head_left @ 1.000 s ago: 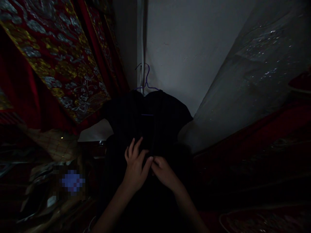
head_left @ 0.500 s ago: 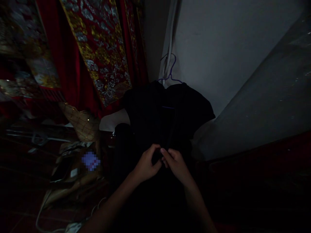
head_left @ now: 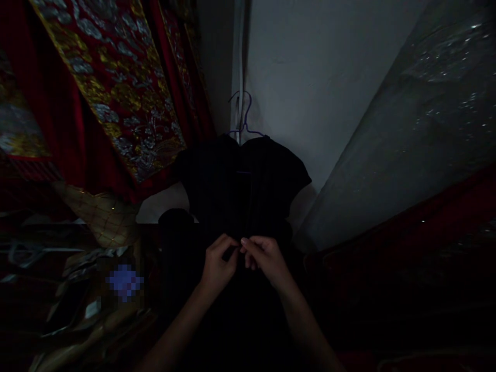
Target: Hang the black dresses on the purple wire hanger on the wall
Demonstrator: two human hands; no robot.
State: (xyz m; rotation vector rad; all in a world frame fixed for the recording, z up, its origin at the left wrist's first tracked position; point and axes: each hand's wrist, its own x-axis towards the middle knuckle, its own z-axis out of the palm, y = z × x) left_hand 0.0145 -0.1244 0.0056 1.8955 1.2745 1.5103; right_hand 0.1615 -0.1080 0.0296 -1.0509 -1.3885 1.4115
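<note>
A black short-sleeved garment (head_left: pixel 271 170) hangs by its shoulders on a purple wire hanger (head_left: pixel 246 118), its front parted below the neck. At the lower middle of its front, my left hand (head_left: pixel 220 261) is curled, thumb and forefinger brought close together. Just to the right, my right hand (head_left: pixel 264 254) is closed in a pinch, its thumb tip near the left fingertips. Both seem to hold the front edges of the garment. The dark cloth and dim light hide exactly what lies between the fingertips.
Red cloth panels with gold and silver embroidery (head_left: pixel 127 98) hang at the left. A pale pipe or cord (head_left: pixel 241 57) runs down the wall (head_left: pixel 318 62) behind the hanger. Glittering sheer material (head_left: pixel 437 98) slants down the right. A dark phone-like slab (head_left: pixel 65 307) lies at lower left.
My left hand went from spread fingers to a curled pinch beside the right hand. The right hand stays pinched. The view swung one way and back; the garment still hangs there.
</note>
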